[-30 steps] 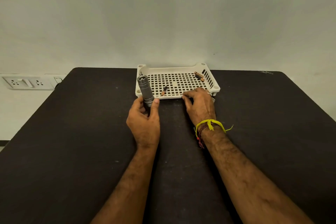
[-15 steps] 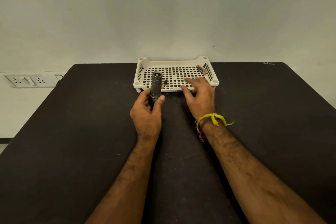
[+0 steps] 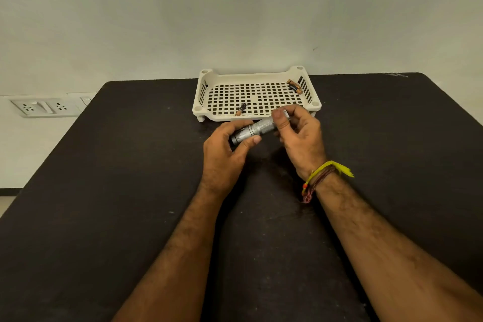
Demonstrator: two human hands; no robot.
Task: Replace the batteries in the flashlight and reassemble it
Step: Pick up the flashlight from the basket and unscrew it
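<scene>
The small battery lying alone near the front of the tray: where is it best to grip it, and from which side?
Pinch the battery across its middle from above: it lies flat on the tray floor, its sides free, nothing touching it.

1. One silver flashlight.
2. One cream perforated tray.
3. Three batteries: one near the tray's front, two together in its far right corner.
4. Two hands: left hand, right hand.
5. One wall socket panel.
6. One black table.

Bare forearms; yellow wrist thread (right wrist).
</scene>
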